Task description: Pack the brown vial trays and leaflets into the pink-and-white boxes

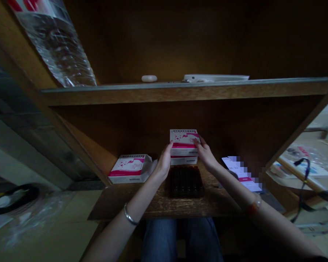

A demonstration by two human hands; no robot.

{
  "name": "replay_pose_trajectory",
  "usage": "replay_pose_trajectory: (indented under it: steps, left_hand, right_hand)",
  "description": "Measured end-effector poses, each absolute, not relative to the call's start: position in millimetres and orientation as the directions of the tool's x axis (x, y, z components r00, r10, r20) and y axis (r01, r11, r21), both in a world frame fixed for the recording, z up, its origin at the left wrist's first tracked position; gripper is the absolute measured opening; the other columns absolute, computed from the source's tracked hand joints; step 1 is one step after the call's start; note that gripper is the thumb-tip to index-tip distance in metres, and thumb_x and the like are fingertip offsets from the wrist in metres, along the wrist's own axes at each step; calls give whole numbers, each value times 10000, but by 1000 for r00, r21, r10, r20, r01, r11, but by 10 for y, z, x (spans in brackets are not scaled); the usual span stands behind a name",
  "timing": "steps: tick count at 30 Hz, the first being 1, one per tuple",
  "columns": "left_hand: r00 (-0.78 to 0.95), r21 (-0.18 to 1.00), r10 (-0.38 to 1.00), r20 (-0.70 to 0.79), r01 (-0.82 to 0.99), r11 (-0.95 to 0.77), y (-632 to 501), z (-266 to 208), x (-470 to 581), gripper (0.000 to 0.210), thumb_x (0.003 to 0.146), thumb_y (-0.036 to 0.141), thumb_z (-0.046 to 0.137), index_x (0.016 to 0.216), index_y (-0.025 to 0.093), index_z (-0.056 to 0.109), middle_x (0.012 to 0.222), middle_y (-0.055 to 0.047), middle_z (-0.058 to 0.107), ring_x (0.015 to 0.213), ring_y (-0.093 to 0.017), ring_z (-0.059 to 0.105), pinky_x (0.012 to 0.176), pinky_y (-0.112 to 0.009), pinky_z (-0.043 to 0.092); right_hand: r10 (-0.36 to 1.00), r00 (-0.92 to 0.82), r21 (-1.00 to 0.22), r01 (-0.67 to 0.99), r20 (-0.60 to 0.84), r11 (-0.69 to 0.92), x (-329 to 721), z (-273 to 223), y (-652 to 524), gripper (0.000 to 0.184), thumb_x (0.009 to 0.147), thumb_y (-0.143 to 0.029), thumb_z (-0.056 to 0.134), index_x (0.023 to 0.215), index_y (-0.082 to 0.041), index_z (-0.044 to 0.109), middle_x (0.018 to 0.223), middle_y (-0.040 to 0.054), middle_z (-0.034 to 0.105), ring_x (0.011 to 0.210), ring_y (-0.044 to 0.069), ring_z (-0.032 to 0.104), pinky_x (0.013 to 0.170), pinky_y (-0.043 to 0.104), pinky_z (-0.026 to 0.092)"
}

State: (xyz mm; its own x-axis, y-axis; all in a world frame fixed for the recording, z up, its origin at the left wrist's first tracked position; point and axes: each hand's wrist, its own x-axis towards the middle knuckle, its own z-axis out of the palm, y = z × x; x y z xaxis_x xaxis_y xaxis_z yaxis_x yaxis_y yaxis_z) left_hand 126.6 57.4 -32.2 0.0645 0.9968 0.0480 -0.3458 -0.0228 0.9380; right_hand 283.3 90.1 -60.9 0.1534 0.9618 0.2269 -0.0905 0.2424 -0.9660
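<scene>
A white and magenta medicine box (183, 141) is between my two hands in the lower compartment of the shelf. My left hand (164, 160) grips its left side, and my right hand (205, 152) closes on its right side with the thumb at the front. Directly beneath it is a second white box (183, 160); I cannot tell whether the two touch. In front of them lies a dark brown ribbed tray (186, 182), which looks like a pack of vials. To the left, a similar medicine box (129, 168) lies flat with its right end flap open.
A phone (242, 174) with a lit screen lies right of my right forearm. On the upper shelf stand a water bottle (60, 47), a small white case (149, 78) and a flat white device (215, 78). The shelf board's edge (180, 94) runs above my hands.
</scene>
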Motion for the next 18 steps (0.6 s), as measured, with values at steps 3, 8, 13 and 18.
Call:
replay_pose_trajectory:
  steps: [3, 8, 13, 18]
  left_hand:
    - [59, 922, 998, 16, -387, 8, 659, -407, 1283, 320, 894, 374, 497, 998, 159, 710, 1162, -89, 750, 1287, -258, 576, 1163, -422, 346]
    - [77, 909, 997, -28, -412, 58, 703, -522, 1283, 317, 887, 385, 499, 943, 156, 710, 1062, -91, 778, 1219, -266, 625, 1137, -424, 382]
    - [100, 917, 994, -37, -391, 74, 702, -596, 1294, 374, 858, 421, 520, 980, 119, 705, 1066, -104, 771, 1196, -261, 636, 1119, -409, 403]
    - [105, 969, 993, -43, -236, 67, 730, -636, 1270, 502, 873, 486, 460, 1083, 91, 687, 1145, -154, 740, 1219, -283, 622, 1102, -435, 424]
  right_hand:
    - [970, 175, -978, -89, 171, 188, 2790, -764, 1039, 485, 802, -523, 558, 1163, -208, 631, 1165, 103, 729, 1100, 299, 663, 986, 471, 497]
    - [975, 184, -986, -82, 125, 142, 2780, -875, 1121, 486, 785, -540, 586, 1139, -214, 654, 1129, 83, 741, 1066, 277, 667, 966, 453, 501]
    - [974, 180, -985, -83, 134, 151, 2764, -887, 1093, 517, 803, -554, 575, 1182, -210, 644, 1138, 87, 745, 1024, 269, 690, 941, 441, 518]
    - [964, 188, -976, -65, 190, 206, 2772, -848, 1098, 487, 810, -540, 590, 1141, -194, 675, 1078, 99, 765, 977, 290, 719, 900, 463, 546]
